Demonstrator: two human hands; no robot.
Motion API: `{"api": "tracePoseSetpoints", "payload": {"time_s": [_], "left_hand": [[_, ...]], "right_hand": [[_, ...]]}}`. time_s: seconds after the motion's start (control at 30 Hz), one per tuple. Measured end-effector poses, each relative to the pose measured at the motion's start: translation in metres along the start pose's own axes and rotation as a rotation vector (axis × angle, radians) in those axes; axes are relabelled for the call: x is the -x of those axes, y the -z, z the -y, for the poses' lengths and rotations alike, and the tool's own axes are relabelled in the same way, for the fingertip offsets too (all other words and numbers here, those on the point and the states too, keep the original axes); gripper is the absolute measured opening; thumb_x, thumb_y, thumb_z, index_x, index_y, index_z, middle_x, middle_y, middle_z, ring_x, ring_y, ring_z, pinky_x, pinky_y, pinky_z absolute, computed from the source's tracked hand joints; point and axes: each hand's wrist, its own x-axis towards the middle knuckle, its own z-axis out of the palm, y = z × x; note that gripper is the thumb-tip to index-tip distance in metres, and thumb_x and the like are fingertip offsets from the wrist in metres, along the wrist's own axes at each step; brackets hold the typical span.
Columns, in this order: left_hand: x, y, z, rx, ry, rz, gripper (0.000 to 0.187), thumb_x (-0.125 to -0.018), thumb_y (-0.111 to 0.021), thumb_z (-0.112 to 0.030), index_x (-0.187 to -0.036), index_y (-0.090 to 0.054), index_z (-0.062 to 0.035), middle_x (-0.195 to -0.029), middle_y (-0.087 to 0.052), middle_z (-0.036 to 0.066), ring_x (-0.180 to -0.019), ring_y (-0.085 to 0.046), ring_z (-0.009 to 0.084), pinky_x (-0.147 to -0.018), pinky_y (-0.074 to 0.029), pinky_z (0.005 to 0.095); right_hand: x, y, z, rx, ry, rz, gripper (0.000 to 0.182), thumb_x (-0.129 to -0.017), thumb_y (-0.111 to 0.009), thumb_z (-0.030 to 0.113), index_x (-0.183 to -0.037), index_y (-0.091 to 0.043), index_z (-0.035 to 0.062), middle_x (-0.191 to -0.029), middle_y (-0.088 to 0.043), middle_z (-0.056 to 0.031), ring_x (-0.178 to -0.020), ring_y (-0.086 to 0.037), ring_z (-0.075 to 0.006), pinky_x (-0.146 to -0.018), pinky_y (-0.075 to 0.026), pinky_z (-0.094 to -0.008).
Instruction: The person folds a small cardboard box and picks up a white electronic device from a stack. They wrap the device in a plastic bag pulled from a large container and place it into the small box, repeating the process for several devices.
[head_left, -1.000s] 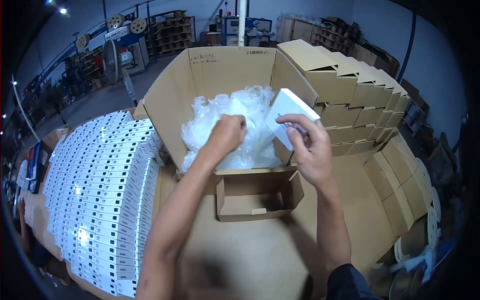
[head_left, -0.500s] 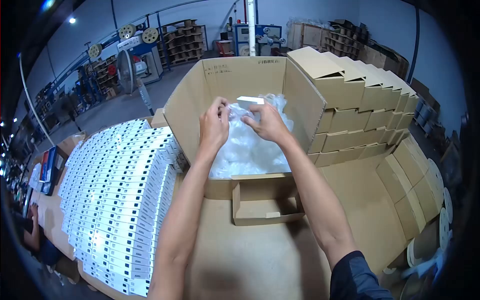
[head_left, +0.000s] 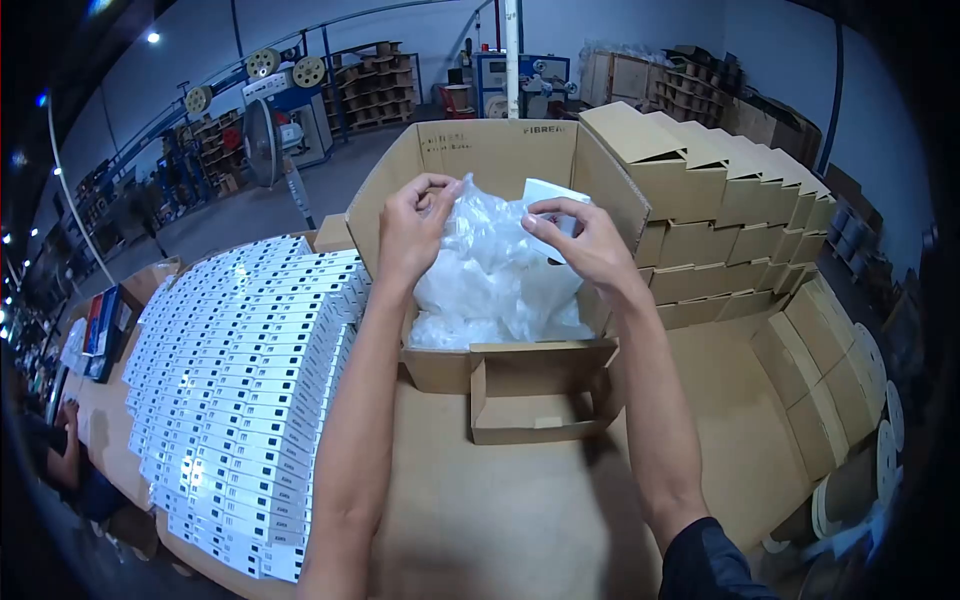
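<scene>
My left hand [head_left: 412,228] is closed in a pinch on the top edge of a clear plastic bag [head_left: 478,212], held up over the large cardboard box [head_left: 500,150]. My right hand [head_left: 592,242] is closed around a flat white box [head_left: 548,190], its thumb and index finger together at the bag's right side. Part of the white box is hidden behind those fingers. More crumpled clear bags [head_left: 500,300] fill the large box below both hands. In front of it, a small open cardboard box [head_left: 540,432] lies on the work surface.
Rows of stacked white boxes [head_left: 230,390] stand on the left. Folded brown cartons [head_left: 700,190] are piled at the right, with more cartons [head_left: 830,370] nearer. A person's arm [head_left: 66,450] shows at the far left. A fan [head_left: 262,145] and machinery stand behind.
My hands have moved apart, stretching the plastic bag upward on the left. The white box has shifted right with my right hand and tilted to show more of its face.
</scene>
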Motion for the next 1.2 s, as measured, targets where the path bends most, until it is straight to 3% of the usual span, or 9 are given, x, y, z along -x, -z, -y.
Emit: {"api": "tracePoseSetpoints", "payload": {"time_s": [0.03,0.2,0.27,0.3,0.47,0.77,0.93,1.1,1.2], "left_hand": [[0.015,0.003,-0.025,-0.025,-0.007,0.033,0.019,-0.101,-0.068,-0.017,-0.107,-0.070,0.0012,-0.067,-0.057,-0.008,-0.058,-0.043,-0.0025,-0.051,-0.029,0.0188],[0.074,0.013,-0.076,0.244,0.063,0.223,0.022,-0.102,-0.067,-0.020,-0.116,-0.065,-0.0029,-0.066,-0.057,-0.008,-0.059,-0.043,-0.0026,-0.052,-0.030,0.0178],[0.103,0.013,-0.095,0.289,0.101,0.212,0.022,-0.103,-0.066,-0.021,-0.118,-0.064,-0.0051,-0.067,-0.056,-0.009,-0.059,-0.044,-0.0028,-0.052,-0.033,0.0168],[0.118,0.021,-0.098,0.393,0.212,0.222,0.032,-0.104,-0.065,-0.023,-0.130,-0.053,-0.0080,-0.090,-0.064,0.001,-0.070,-0.056,0.0040,-0.063,-0.047,0.0196],[0.262,0.001,-0.087,0.639,-0.166,-0.018,0.064,-0.098,-0.073,-0.032,-0.142,-0.031,-0.0112,-0.136,-0.045,0.016,-0.114,-0.060,0.0271,-0.090,-0.055,0.0380],[0.365,-0.023,-0.126,0.477,0.220,-0.122,0.010,-0.099,-0.070,-0.010,-0.102,-0.063,-0.0033,-0.089,-0.062,-0.005,-0.078,-0.055,0.0036,-0.070,-0.046,0.0220],[0.373,-0.014,-0.118,0.423,0.315,-0.193,0.022,-0.101,-0.070,-0.020,-0.088,-0.063,-0.0036,-0.080,-0.057,-0.007,-0.076,-0.051,0.0032,-0.068,-0.043,0.0212],[0.381,-0.005,-0.120,0.377,0.214,-0.098,0.024,-0.090,-0.083,-0.014,-0.089,-0.062,-0.0037,-0.081,-0.059,-0.006,-0.075,-0.051,0.0039,-0.066,-0.043,0.0215],[0.384,-0.005,-0.111,0.470,0.301,-0.036,0.040,-0.079,-0.092,-0.028,-0.093,-0.063,-0.0040,-0.085,-0.061,-0.004,-0.077,-0.053,0.0051,-0.067,-0.044,0.0222]], "right_hand": [[0.013,0.006,0.012,0.055,0.084,-0.019,0.044,-0.085,-0.082,0.042,-0.111,-0.078,0.0071,-0.091,-0.070,-0.0107,-0.088,-0.066,-0.0200,-0.080,-0.054,-0.0365],[0.069,0.017,0.043,0.019,0.116,0.224,0.050,-0.084,-0.083,0.043,-0.116,-0.076,0.0065,-0.095,-0.069,-0.0090,-0.084,-0.063,-0.0198,-0.077,-0.051,-0.0348],[0.104,0.011,0.059,0.078,0.090,0.220,0.032,-0.090,-0.079,0.032,-0.100,-0.077,0.0023,-0.088,-0.063,-0.0081,-0.072,-0.053,-0.0170,-0.066,-0.045,-0.0325],[0.124,0.004,0.057,0.064,0.091,0.122,0.031,-0.090,-0.079,0.032,-0.098,-0.077,0.0022,-0.088,-0.062,-0.0085,-0.072,-0.053,-0.0166,-0.066,-0.045,-0.0321],[0.235,-0.029,0.044,-0.227,-0.147,-0.214,0.032,-0.097,-0.073,0.034,-0.091,-0.077,0.0027,-0.086,-0.053,-0.0045,-0.070,-0.043,-0.0124,-0.061,-0.038,-0.0301],[0.341,-0.057,0.055,-0.286,-0.013,-0.235,0.044,-0.108,-0.056,0.030,-0.096,-0.069,-0.0104,-0.118,-0.061,-0.0152,-0.090,-0.060,-0.0172,-0.077,-0.050,-0.0310],[0.365,-0.059,0.039,-0.350,-0.212,-0.150,0.049,-0.110,-0.052,0.033,-0.095,-0.070,-0.0093,-0.116,-0.060,-0.0180,-0.093,-0.059,-0.0173,-0.077,-0.050,-0.0317],[0.367,-0.046,0.034,-0.219,-0.110,-0.110,0.048,-0.084,-0.087,0.035,-0.107,-0.072,-0.0040,-0.127,-0.053,-0.0153,-0.109,-0.060,-0.0255,-0.092,-0.052,-0.0343],[0.356,-0.044,0.034,-0.247,-0.235,0.052,0.046,-0.079,-0.091,0.032,-0.105,-0.073,-0.0017,-0.122,-0.054,-0.0141,-0.105,-0.059,-0.0221,-0.088,-0.052,-0.0319]]}}
